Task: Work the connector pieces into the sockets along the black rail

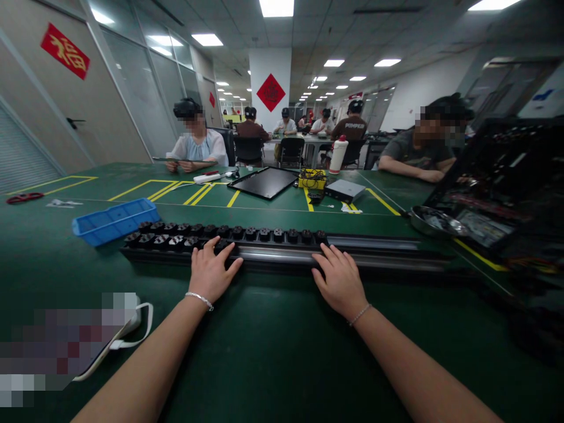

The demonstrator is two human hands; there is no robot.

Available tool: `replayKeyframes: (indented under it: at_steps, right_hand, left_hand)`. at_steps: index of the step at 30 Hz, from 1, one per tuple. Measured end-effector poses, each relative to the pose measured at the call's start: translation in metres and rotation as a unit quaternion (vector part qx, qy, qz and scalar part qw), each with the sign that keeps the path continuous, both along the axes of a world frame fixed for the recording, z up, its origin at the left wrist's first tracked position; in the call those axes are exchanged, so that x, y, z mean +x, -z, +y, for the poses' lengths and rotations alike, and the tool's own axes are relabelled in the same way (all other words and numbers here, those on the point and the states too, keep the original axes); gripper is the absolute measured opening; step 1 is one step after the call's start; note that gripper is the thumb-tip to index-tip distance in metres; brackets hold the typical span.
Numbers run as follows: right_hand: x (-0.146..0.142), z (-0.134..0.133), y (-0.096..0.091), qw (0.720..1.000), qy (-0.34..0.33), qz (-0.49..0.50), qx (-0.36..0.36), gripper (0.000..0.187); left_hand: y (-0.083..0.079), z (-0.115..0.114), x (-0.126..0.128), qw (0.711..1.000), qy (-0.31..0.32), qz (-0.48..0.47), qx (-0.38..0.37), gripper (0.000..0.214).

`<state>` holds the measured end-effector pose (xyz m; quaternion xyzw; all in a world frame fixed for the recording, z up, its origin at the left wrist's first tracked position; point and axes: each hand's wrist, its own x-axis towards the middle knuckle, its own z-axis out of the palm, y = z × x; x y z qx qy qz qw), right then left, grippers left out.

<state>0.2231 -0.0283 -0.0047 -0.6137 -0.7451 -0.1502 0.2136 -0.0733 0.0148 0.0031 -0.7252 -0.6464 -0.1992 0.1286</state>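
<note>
A long black rail (379, 254) lies across the green table (273, 346) in front of me, and a row of several black socket modules (247, 232) sits along its left and middle part. My left hand (211, 273) lies flat on the rail's near edge with its fingers spread. My right hand (340, 281) rests the same way further right, fingertips on the rail just past the last module. Neither hand holds anything. Both wrists wear a thin bracelet.
A blue plastic tray (115, 220) stands behind the rail's left end. A white device with a cable (132, 329) lies near left. At right are a metal bowl (434, 220) and a dark equipment frame (506, 188). Other people sit at the far side.
</note>
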Motion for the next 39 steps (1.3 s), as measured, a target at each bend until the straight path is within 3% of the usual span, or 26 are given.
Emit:
replayKeyframes:
  at_steps: [11,22,39]
  right_hand:
    - [-0.0008,-0.0018,-0.0028,1.0,0.001,0.001,-0.008,0.037]
    - [-0.0008,-0.0019,-0.0021,1.0,0.0,0.004,-0.01,0.036]
    - [-0.0001,-0.0012,-0.0017,1.0,-0.002,0.004,-0.011,0.035]
  left_hand:
    - [-0.0029,-0.0011,0.0008,1.0,-0.005,-0.027,-0.005,0.046]
    - [0.004,0.0021,0.0036,0.997,-0.026,-0.065,-0.009,0.08]
    - [-0.0006,0.001,0.0034,0.996,-0.022,-0.075,-0.04,0.081]
